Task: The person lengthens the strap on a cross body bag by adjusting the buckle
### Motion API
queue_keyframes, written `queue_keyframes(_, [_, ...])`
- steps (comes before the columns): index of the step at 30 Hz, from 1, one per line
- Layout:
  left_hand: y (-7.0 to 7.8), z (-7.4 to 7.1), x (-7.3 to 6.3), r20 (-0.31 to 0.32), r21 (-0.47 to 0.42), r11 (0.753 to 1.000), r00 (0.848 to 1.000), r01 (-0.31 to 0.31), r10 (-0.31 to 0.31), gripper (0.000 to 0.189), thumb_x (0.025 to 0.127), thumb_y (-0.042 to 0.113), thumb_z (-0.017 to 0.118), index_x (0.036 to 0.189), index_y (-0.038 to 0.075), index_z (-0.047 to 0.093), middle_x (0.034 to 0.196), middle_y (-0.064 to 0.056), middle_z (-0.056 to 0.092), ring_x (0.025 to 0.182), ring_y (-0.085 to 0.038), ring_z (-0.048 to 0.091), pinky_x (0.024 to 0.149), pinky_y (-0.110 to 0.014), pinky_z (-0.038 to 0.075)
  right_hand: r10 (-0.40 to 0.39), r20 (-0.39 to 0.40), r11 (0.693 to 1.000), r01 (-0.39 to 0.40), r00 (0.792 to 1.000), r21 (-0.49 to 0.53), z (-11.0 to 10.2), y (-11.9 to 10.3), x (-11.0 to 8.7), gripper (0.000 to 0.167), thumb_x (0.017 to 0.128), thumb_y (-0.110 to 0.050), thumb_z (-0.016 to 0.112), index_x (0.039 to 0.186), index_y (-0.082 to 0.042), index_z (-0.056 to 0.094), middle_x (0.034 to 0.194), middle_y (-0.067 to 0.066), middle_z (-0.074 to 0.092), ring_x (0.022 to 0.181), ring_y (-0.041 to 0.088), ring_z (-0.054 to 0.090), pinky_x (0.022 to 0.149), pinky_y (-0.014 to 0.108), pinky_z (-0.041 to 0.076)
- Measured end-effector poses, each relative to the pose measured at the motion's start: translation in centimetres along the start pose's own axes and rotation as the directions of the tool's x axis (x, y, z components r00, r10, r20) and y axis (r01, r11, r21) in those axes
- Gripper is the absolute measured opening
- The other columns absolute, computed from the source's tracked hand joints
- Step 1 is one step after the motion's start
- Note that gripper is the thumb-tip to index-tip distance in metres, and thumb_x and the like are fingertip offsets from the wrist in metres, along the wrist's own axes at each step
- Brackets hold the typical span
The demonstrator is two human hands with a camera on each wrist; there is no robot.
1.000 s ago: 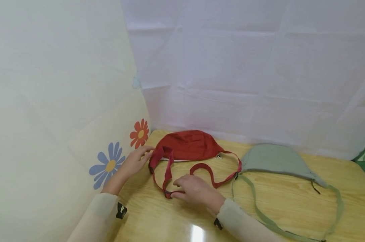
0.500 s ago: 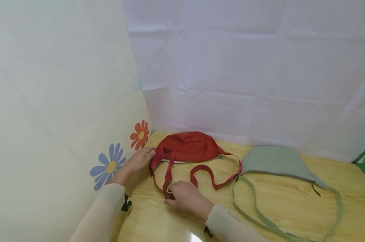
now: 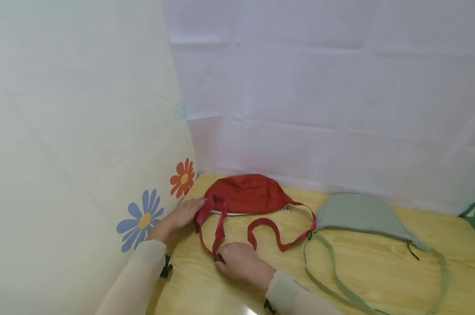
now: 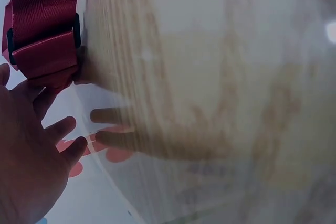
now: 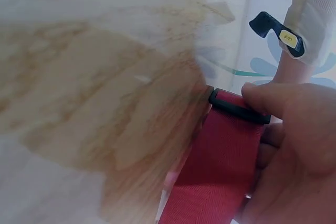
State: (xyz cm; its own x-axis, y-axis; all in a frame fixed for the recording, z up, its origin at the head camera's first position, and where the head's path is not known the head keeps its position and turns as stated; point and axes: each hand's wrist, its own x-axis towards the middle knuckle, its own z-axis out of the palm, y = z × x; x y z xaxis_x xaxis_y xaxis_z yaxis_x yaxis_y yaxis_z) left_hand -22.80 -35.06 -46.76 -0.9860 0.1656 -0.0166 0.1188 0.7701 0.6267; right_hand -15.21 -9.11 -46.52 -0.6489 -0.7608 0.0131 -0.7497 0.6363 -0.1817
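Note:
A red waist bag (image 3: pixel 247 194) lies on the table, its looped strap spread in front of it. My left hand (image 3: pixel 184 213) is at the bag's left end, fingers mostly straight and touching the strap's edge. In the left wrist view the red strap (image 4: pixel 44 3) passes through a black slider (image 4: pixel 76 30) just above those fingers (image 4: pixel 62 128). My right hand (image 3: pixel 241 264) pinches the strap's near end at another black slider. The right wrist view shows the thumb (image 5: pixel 262 98) on this slider (image 5: pixel 239 111), with the other fingers behind the red webbing (image 5: pixel 220 166).
A grey-green waist bag (image 3: pixel 359 214) with its long strap (image 3: pixel 444 280) lies to the right on the wooden table (image 3: pixel 379 262). A flower-printed cloth (image 3: pixel 84 131) hangs close on the left, and a pale cloth (image 3: pixel 300 87) hangs behind.
My right hand has moved left and grips the strap at the near slider. The left hand has shifted slightly right against the bag's end. The bags have stayed in place.

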Motion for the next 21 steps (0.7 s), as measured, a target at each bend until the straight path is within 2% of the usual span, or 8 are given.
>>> queue_keyframes(4, [0.0, 0.0, -0.1, 0.004, 0.046, 0.999, 1.000, 0.015, -0.016, 0.060, 0.112, 0.040, 0.022, 0.155, 0.000, 0.035, 0.158, -0.027, 0.035, 0.147, -0.051, 0.023, 0.119, -0.063, 0.017, 0.000, -0.005, 0.999, 0.000, 1.000, -0.038, 0.2, 0.1, 0.0, 0.029, 0.096, -0.038, 0.066, 0.073, -0.024, 0.056, 0.071, -0.009, 0.060, 0.069, 0.009, 0.062, 0.058, 0.030, 0.047])
queue_keyframes(8, [0.0, -0.1, -0.4, 0.026, 0.130, 0.991, 0.998, 0.045, -0.048, 0.060, 0.112, 0.042, 0.019, 0.157, 0.007, 0.034, 0.161, -0.022, 0.031, 0.149, -0.050, 0.017, 0.119, -0.065, 0.015, -0.009, -0.007, 0.999, 0.009, 1.000, -0.035, 0.3, 0.2, -0.1, 0.028, 0.095, -0.035, 0.066, 0.072, -0.023, 0.055, 0.070, -0.008, 0.060, 0.066, 0.010, 0.061, 0.056, 0.030, 0.046])
queue_keyframes(14, [-0.2, 0.0, -0.5, 0.055, 0.255, 0.967, 0.998, -0.005, -0.010, 0.056, 0.112, 0.035, 0.020, 0.155, 0.005, 0.038, 0.163, -0.016, 0.031, 0.150, -0.050, 0.016, 0.118, -0.064, 0.018, -0.007, 0.026, 1.000, 0.007, 1.000, 0.015, 0.2, 0.5, -0.5, 0.026, 0.094, -0.030, 0.066, 0.072, -0.021, 0.054, 0.068, -0.006, 0.058, 0.064, 0.011, 0.059, 0.056, 0.030, 0.046])
queue_keyframes(21, [0.0, -0.1, -0.5, 0.095, 0.285, 0.958, 0.995, -0.012, -0.016, 0.053, 0.112, 0.031, 0.022, 0.157, 0.004, 0.034, 0.164, -0.016, 0.027, 0.151, -0.049, 0.014, 0.120, -0.062, 0.016, -0.017, 0.096, 0.999, 0.014, 0.995, 0.039, -0.4, 0.5, -1.2, 0.026, 0.095, -0.030, 0.064, 0.074, -0.022, 0.053, 0.066, -0.009, 0.052, 0.060, 0.008, 0.051, 0.058, 0.029, 0.043])
